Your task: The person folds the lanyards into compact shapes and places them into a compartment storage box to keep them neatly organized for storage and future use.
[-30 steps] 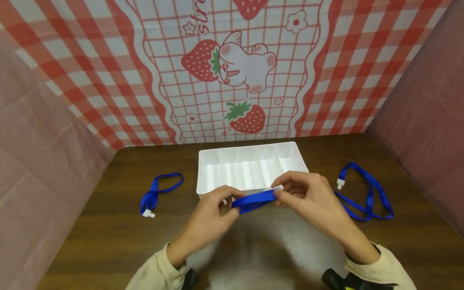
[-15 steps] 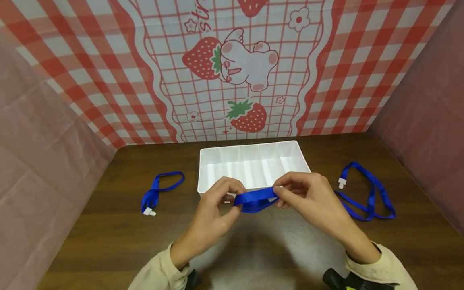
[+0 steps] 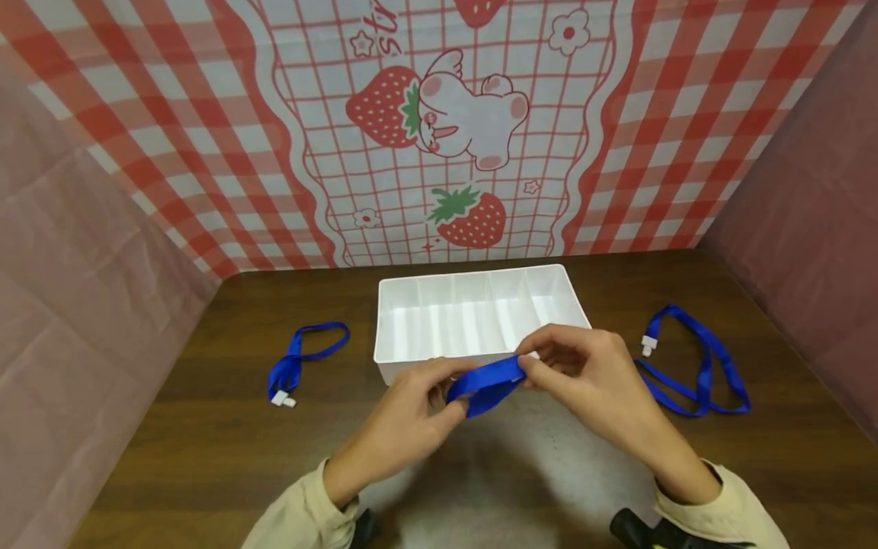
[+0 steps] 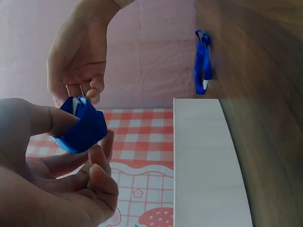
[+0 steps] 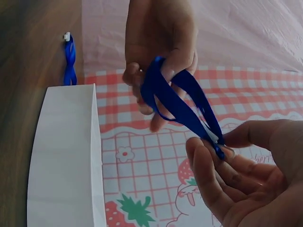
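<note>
A blue lanyard (image 3: 490,380), gathered into a short flat loop, is stretched between both hands in front of the white tray. My right hand (image 3: 593,381) pinches its right end, where a bit of white clip shows by the fingertips. At the other end my left hand (image 3: 405,419) holds the loop; in the left wrist view its thumb (image 4: 61,120) reaches inside the bend of the blue strap (image 4: 87,132). The right wrist view shows the strap (image 5: 173,101) running from the left hand down to the right fingertips, with the white clip (image 5: 210,136) partly covered.
Behind the hands stands a white tray (image 3: 382,320) divided into several compartments. A second blue lanyard (image 3: 293,362) with a white clip lies at left on the wooden table (image 3: 206,457). Another (image 3: 705,374) lies at right. A strawberry-print cloth (image 3: 473,137) hangs at the back.
My left hand has turned and its fingers have shifted on the lanyard, tilting the loop downward at left. The right hand keeps its pinch; the white clip is briefly hidden, then shows again.
</note>
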Demonstrator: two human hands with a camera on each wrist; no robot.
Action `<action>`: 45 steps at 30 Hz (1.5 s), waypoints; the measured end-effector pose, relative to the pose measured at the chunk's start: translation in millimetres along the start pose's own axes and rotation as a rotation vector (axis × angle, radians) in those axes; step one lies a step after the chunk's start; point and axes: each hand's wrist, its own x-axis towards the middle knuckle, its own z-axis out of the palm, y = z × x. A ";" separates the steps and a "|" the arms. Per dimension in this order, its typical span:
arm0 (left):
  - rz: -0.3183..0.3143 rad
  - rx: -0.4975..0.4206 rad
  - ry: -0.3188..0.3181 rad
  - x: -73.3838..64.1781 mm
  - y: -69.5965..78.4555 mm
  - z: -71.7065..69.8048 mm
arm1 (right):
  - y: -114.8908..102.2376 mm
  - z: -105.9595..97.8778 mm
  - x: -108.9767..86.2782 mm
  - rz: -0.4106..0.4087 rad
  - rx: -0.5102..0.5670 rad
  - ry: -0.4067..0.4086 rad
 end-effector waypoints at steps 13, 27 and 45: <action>-0.044 -0.124 -0.004 1.4 -7.6 5.3 | 1.8 3.3 0.0 -0.033 -0.030 -0.045; -0.175 -0.464 -0.192 4.2 -8.8 4.0 | 3.8 4.8 1.3 -0.123 -0.155 0.034; -0.082 -0.200 -0.015 -1.4 -3.6 11.4 | 1.6 -7.0 1.1 -0.146 -0.229 0.107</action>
